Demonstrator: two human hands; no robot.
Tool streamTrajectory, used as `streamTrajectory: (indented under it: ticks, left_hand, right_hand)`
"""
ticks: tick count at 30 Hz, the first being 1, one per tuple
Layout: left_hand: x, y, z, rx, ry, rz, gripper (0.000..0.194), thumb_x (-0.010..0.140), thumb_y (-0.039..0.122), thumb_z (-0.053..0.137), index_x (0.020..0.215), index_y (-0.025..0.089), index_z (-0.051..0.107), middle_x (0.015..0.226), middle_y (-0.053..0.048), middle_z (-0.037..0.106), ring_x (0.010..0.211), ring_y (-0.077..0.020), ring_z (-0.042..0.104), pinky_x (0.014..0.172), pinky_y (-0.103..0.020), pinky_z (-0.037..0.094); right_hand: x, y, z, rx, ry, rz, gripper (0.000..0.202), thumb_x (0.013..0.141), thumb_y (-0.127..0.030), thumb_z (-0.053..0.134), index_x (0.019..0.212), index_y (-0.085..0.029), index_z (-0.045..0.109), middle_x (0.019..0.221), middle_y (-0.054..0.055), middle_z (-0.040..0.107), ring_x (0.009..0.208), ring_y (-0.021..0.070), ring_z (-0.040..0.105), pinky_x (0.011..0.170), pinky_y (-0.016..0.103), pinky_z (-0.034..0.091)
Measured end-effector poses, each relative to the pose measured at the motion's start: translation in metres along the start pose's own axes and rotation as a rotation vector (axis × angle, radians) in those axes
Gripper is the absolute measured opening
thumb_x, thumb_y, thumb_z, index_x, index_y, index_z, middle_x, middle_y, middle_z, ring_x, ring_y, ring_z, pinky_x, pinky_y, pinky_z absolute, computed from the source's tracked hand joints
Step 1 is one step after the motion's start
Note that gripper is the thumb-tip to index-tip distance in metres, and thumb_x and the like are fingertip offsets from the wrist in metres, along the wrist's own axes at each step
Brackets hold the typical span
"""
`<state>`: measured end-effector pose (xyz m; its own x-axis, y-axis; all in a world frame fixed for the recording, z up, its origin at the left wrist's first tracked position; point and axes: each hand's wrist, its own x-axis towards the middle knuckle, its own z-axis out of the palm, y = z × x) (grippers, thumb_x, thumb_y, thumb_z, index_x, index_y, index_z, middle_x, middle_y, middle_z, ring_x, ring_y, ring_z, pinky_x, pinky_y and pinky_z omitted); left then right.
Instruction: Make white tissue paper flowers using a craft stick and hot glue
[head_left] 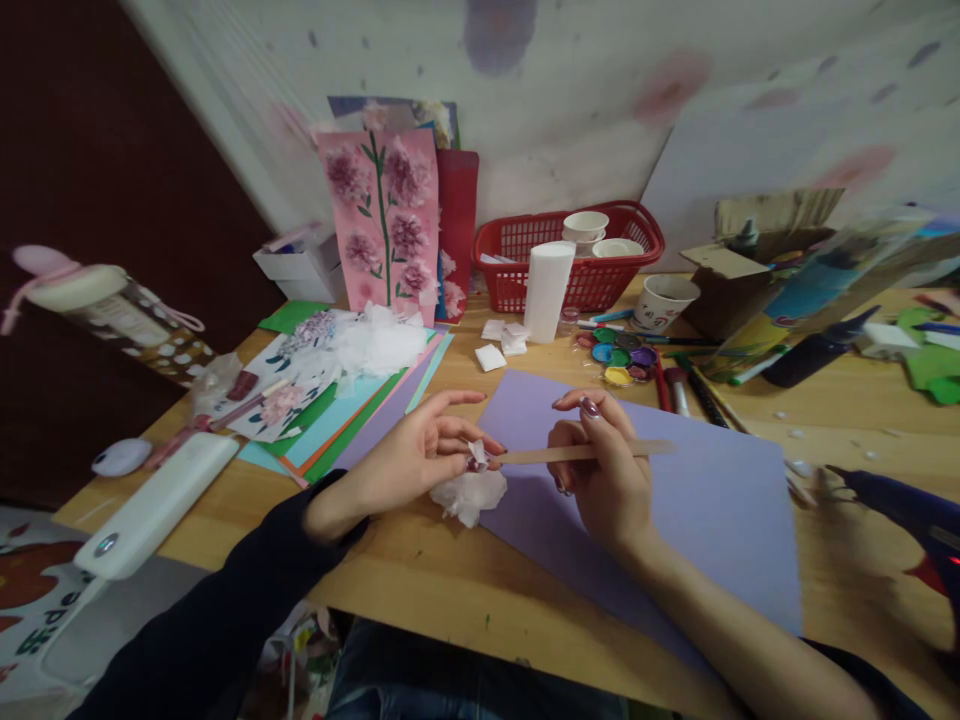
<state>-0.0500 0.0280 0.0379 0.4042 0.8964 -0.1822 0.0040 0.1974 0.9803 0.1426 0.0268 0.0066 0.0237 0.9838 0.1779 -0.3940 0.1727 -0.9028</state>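
Note:
My left hand point(409, 450) pinches a small scrap of white tissue paper point(478, 452) between thumb and fingertips, its other fingers stretched out. My right hand point(611, 475) is wrapped round a thin, flat wooden stick point(536, 456). The stick's left end meets the scrap at my left fingertips; its right end is blurred. Under my left hand lies a crumpled clump of white tissue point(471, 497), partly over the edge of a purple paper sheet point(697, 530). My right hand hovers above this sheet.
Coloured papers point(360, 405) with a white tissue heap point(379, 340) lie left. Behind stand a pink flower picture point(384, 215), a red basket point(499, 235) and a paper cup point(667, 300). Paint pots point(621, 355) and brushes sit beyond the purple sheet; a glue gun point(900, 505) lies right.

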Motion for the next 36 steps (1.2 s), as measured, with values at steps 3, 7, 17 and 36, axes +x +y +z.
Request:
streamTrajectory:
  ticks: [3,7,17,36]
  left_hand:
    - [0.001,0.001,0.0,0.016,0.014,0.043,0.06,0.072,0.004,0.065,0.125,0.016,0.041,0.086,-0.002,0.071,0.082,-0.0159,0.071,0.067,-0.023,0.052]
    - [-0.001,0.002,0.0,0.041,0.025,0.095,0.06,0.072,0.005,0.067,0.125,0.016,0.041,0.08,0.0,0.07,0.076,-0.014,0.07,0.069,-0.024,0.053]
    - [-0.008,0.006,0.001,0.034,0.063,0.116,0.066,0.076,0.013,0.073,0.131,0.017,0.036,0.087,-0.004,0.074,0.077,-0.0159,0.072,0.068,-0.024,0.055]
    - [-0.007,0.004,0.006,0.071,0.118,0.126,0.069,0.076,0.014,0.073,0.133,0.018,0.033,0.081,0.002,0.066,0.074,-0.0127,0.069,0.071,-0.024,0.052]
  right_hand:
    - [-0.001,-0.002,0.001,-0.008,-0.016,0.018,0.017,0.089,-0.038,0.052,0.083,-0.022,0.056,0.037,-0.01,0.04,0.029,0.0076,0.036,0.034,0.019,0.024]
    - [0.001,-0.006,0.002,0.006,0.03,0.0,0.018,0.087,-0.039,0.052,0.082,-0.022,0.056,0.036,-0.01,0.04,0.029,0.0079,0.036,0.034,0.019,0.024]
    - [0.011,0.0,-0.003,0.072,0.28,0.104,0.02,0.077,-0.038,0.055,0.087,-0.022,0.055,0.033,-0.01,0.04,0.031,0.0084,0.031,0.036,0.02,0.024]
    - [0.003,-0.004,0.002,0.114,0.086,0.146,0.021,0.08,-0.041,0.055,0.086,-0.021,0.056,0.033,-0.01,0.039,0.029,0.0087,0.03,0.036,0.022,0.021]
